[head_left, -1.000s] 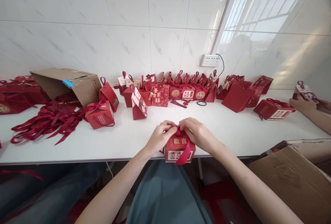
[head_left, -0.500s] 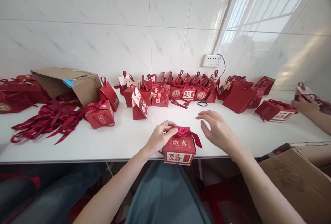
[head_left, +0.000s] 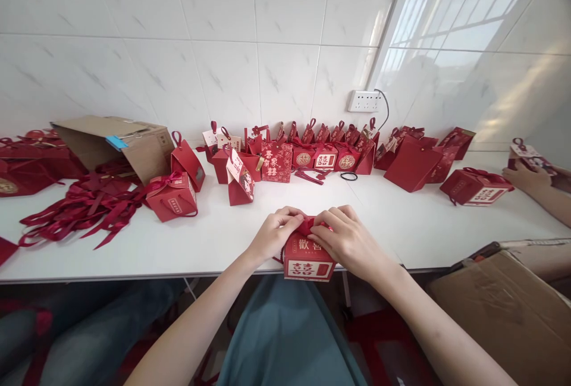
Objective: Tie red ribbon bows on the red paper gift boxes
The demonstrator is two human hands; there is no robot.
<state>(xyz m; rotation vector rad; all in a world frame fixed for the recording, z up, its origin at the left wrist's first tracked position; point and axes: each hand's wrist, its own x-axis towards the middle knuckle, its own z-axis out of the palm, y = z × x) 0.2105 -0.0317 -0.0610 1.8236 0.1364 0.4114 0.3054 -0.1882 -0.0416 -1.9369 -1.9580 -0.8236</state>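
A red box (head_left: 307, 260) with gold characters and a white label stands at the table's front edge. On its top is a dark pink ribbon bow (head_left: 306, 226). My left hand (head_left: 277, 231) pinches the left side of the bow. The fingers of my right hand (head_left: 344, 236) are closed on the bow's right side and cover part of the box top. Both hands nearly meet over the bow.
Many red gift boxes (head_left: 276, 162) line the wall. A heap of ribbons (head_left: 84, 210) and an open cardboard carton (head_left: 149, 151) are at left. Another person's hand (head_left: 529, 178) holds a box at far right. A big carton (head_left: 504, 308) stands lower right.
My right hand has moved left and down from beside the box, and its fingers have closed on the ribbon. My left hand stays on the bow. A red piece has appeared at the left edge.
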